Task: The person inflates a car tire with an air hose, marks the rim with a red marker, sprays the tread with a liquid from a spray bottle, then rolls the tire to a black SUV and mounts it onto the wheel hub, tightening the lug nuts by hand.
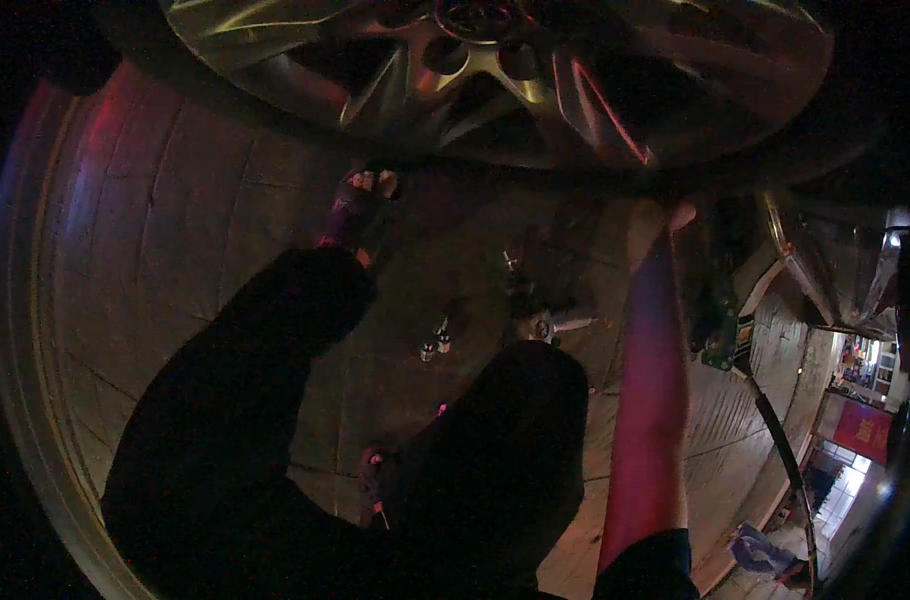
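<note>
A large alloy wheel (pixel 495 70) with its dark tyre fills the top of the view, upright in front of me. My right hand (pixel 657 222) meets the tyre's lower right edge, at the end of a bare forearm lit red. Its thumb sticks out to the right, and the other fingers are lost in shadow at the rubber. My left hand is not in view. On the dim floor between my legs lie small shiny metal pieces (pixel 437 342). Near my knee is a metal tool (pixel 547 326), its kind unclear in the dark.
My dark-trousered knees (pixel 325 290) bend over the paved floor (pixel 205 220), with a sandalled foot (pixel 360 205) near the tyre. To the right stand a dark green piece of equipment (pixel 720 330), a black hose (pixel 783 450) and pale metal parts (pixel 790 265). Beyond is a red panel (pixel 863 430).
</note>
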The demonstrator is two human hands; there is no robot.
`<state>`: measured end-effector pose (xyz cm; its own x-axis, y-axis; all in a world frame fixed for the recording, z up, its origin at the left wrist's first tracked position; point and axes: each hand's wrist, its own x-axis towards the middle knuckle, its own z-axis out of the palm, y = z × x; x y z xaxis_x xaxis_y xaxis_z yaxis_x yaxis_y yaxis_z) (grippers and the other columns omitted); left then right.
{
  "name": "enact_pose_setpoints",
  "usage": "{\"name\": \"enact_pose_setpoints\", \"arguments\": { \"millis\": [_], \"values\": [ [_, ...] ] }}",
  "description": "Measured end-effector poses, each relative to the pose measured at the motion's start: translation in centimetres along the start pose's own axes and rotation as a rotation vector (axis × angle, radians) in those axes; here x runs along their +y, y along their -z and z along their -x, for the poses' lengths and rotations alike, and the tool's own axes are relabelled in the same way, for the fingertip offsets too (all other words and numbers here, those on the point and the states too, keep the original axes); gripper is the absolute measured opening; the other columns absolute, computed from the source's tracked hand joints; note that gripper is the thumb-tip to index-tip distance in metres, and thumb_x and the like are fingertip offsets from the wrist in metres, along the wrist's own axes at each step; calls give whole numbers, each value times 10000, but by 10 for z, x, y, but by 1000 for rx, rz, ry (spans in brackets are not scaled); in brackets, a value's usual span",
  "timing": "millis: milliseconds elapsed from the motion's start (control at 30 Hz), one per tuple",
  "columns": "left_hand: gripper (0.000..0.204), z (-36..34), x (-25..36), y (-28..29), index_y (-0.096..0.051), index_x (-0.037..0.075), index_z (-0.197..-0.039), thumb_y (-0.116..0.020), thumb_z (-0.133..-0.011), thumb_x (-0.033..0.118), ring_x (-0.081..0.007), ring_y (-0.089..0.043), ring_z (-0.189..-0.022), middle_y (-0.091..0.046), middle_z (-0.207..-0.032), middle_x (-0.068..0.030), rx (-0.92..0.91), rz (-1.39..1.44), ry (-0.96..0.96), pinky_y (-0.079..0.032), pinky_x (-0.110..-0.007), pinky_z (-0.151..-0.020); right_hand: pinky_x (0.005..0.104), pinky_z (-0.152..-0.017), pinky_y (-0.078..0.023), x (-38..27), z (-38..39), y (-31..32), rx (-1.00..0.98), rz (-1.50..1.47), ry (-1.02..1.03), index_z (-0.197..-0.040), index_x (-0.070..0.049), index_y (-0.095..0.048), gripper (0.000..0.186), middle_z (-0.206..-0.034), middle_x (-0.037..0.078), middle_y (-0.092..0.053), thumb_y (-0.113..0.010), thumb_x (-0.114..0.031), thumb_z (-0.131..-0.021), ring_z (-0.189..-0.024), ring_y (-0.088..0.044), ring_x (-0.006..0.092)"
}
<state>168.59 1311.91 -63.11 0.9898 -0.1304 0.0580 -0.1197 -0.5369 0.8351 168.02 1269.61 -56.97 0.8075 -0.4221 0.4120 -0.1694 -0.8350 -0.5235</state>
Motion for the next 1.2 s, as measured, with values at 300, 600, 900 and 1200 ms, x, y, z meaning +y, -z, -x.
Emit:
{"name": "enact_pose_setpoints", "arguments": {
  "millis": [300,600,900,1200],
  "values": [
    [653,3,-22,-9,-434,56,-1404,-684,-890,372,-389,-556,-1148,-521,-1339,-230,-7,-1,44,-473,-467,-965,460,-768,-516,0,0,1,-18,6,17,-1144,-8,-589,399,-1104,190,-635,-653,-273,-853,-951,-638,328],
    [669,3,-18,-8,-428,38,-1403,-692,-885,369,-392,-545,-1161,-511,-1346,-239,-18,-4,34,-463,-471,-978,461,-751,-516,-3,-14,5,-12,7,16,-1138,-11,-589,383,-1085,186,-639,-646,-266,-858,-937,-640,326],
    [684,9,-19,-6,-421,20,-1401,-699,-880,366,-395,-533,-1173,-500,-1353,-249,-26,-2,51,-452,-474,-991,462,-735,-517,-7,-19,6,-24,12,24,-1132,-15,-588,367,-1067,182,-643,-638,-260,-863,-923,-643,323],
    [700,6,-14,-7,-414,2,-1400,-707,-875,362,-399,-522,-1186,-490,-1359,-259,-25,-10,48,-442,-477,-1003,462,-718,-518,-12,-36,17,-45,15,39,-1126,-18,-588,351,-1048,178,-648,-630,-253,-869,-909,-645,321]
  ]
}}
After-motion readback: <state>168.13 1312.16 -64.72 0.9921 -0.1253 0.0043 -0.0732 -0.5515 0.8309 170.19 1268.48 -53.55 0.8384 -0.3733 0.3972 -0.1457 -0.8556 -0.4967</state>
